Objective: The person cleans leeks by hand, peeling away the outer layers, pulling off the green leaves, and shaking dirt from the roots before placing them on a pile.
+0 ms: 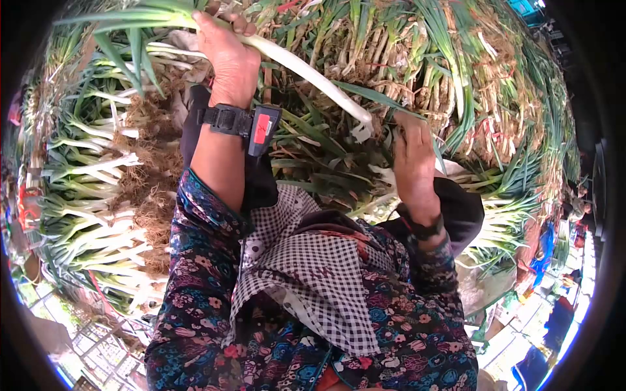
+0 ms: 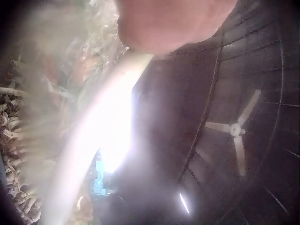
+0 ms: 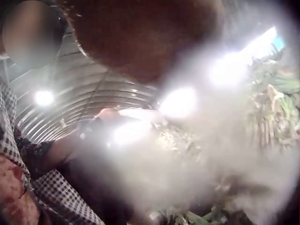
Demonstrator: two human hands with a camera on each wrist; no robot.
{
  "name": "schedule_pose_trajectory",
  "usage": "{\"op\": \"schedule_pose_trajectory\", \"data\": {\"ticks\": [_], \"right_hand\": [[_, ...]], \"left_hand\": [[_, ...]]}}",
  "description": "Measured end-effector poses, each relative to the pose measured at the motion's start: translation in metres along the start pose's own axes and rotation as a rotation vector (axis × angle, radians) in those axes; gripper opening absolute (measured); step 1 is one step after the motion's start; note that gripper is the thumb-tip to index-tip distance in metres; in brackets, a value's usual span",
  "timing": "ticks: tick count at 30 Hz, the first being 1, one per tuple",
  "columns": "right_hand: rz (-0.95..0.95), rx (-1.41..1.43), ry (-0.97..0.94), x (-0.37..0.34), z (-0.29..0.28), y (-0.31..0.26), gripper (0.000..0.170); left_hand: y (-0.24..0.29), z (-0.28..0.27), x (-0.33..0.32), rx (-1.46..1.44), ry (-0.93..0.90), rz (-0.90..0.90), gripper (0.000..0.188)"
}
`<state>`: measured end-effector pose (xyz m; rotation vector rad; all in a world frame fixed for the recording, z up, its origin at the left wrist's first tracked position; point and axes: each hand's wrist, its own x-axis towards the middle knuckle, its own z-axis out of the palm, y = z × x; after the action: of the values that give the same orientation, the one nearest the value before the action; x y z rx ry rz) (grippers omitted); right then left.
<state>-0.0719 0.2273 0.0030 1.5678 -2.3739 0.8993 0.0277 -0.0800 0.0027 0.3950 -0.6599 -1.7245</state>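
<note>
In the head view the left hand (image 1: 228, 55) grips a long leek or green onion (image 1: 306, 70) near the top of its white stalk. Its green leaves fan out to the left, and its root end slants down to the right. The right hand (image 1: 415, 159) is raised beside that root end, fingers extended, with a long green leaf (image 1: 375, 96) lying across its fingertips; whether it holds the leaf I cannot tell. The left wrist view shows the pale stalk (image 2: 93, 126) below part of the left hand (image 2: 173, 23). The right wrist view is hazy.
Rows of leeks (image 1: 98, 169) with brown roots (image 1: 153, 202) lie at the left. Bundled stalks (image 1: 385, 45) fill the far side, and more leeks (image 1: 499, 218) lie at the right. Loose leaves (image 1: 332, 179) cover the ground between the arms.
</note>
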Motion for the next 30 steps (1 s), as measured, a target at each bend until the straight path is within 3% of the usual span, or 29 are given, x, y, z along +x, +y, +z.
{"op": "schedule_pose_trajectory", "data": {"ticks": [2, 4, 6, 8, 10, 11, 13, 14, 17, 18, 19, 20, 21, 22, 23, 28, 29, 30], "right_hand": [[-0.098, -0.104, 0.142, 0.015, 0.028, -0.015, 0.033], [-0.137, -0.411, 0.072, 0.035, 0.059, -0.036, 0.033], [-0.056, -0.355, -0.032, 0.039, 0.093, -0.008, 0.029], [0.020, -0.293, -0.146, 0.031, 0.118, 0.011, 0.026], [0.045, 0.289, -0.345, 0.029, 0.123, 0.016, 0.022], [0.042, 0.295, -0.348, 0.030, 0.118, 0.018, 0.022], [0.506, 1.124, -1.139, 0.041, 0.081, -0.003, 0.027], [0.508, 1.130, -1.142, 0.042, 0.073, -0.012, 0.027], [0.460, 1.171, -1.129, 0.031, 0.064, -0.030, 0.031], [0.364, 0.926, -0.775, 0.022, 0.066, -0.034, 0.031], [0.266, 0.671, -0.429, 0.015, 0.069, -0.033, 0.031], [0.234, 0.635, -0.277, 0.009, 0.072, -0.028, 0.025], [0.239, 0.631, -0.277, 0.007, 0.071, -0.025, 0.025], [0.161, 0.640, -0.199, 0.004, 0.068, -0.021, 0.021], [0.080, 0.649, -0.118, 0.003, 0.066, -0.018, 0.017], [0.336, 0.607, -0.236, 0.001, 0.064, -0.013, 0.013], [0.559, 0.904, -0.100, 0.000, 0.073, -0.004, 0.013], [0.783, 1.198, 0.045, 0.003, 0.074, -0.005, 0.014]], "left_hand": [[-0.013, -0.001, -0.004, 0.017, 0.167, -0.003, 0.031], [-0.026, -0.004, -0.006, -0.001, 0.198, -0.057, 0.030], [-0.032, -0.002, -0.009, -0.025, 0.326, -0.175, 0.029], [-0.040, -0.005, -0.011, -0.003, 0.315, -0.192, 0.029], [-0.034, 0.006, -0.016, 0.075, 0.223, -0.188, 0.035], [-0.025, 0.010, -0.011, 0.080, 0.227, -0.183, 0.035], [-0.008, 0.008, -0.001, 0.032, -0.310, -0.356, 0.037], [-0.003, 0.012, -0.001, 0.037, -0.306, -0.359, 0.037], [0.011, 0.027, -0.010, -0.513, -0.572, -0.578, 0.030], [0.013, 0.032, -0.012, -0.247, -0.406, -0.402, 0.036], [0.010, 0.029, -0.010, -0.248, -0.404, -0.405, 0.036], [0.005, 0.022, -0.003, -0.171, -0.246, -0.377, 0.038], [-0.002, 0.013, 0.004, -0.094, -0.090, -0.349, 0.041], [-0.002, 0.002, 0.011, -0.263, -0.137, -0.519, 0.043], [-0.007, -0.006, 0.016, -0.264, -0.140, -0.523, 0.043], [-0.004, -0.001, 0.013, -0.377, -0.323, -0.485, 0.039], [-0.004, -0.007, 0.017, -0.416, -0.395, -0.510, 0.038], [-0.002, -0.009, 0.019, -0.437, -0.584, -0.528, 0.035]]}}
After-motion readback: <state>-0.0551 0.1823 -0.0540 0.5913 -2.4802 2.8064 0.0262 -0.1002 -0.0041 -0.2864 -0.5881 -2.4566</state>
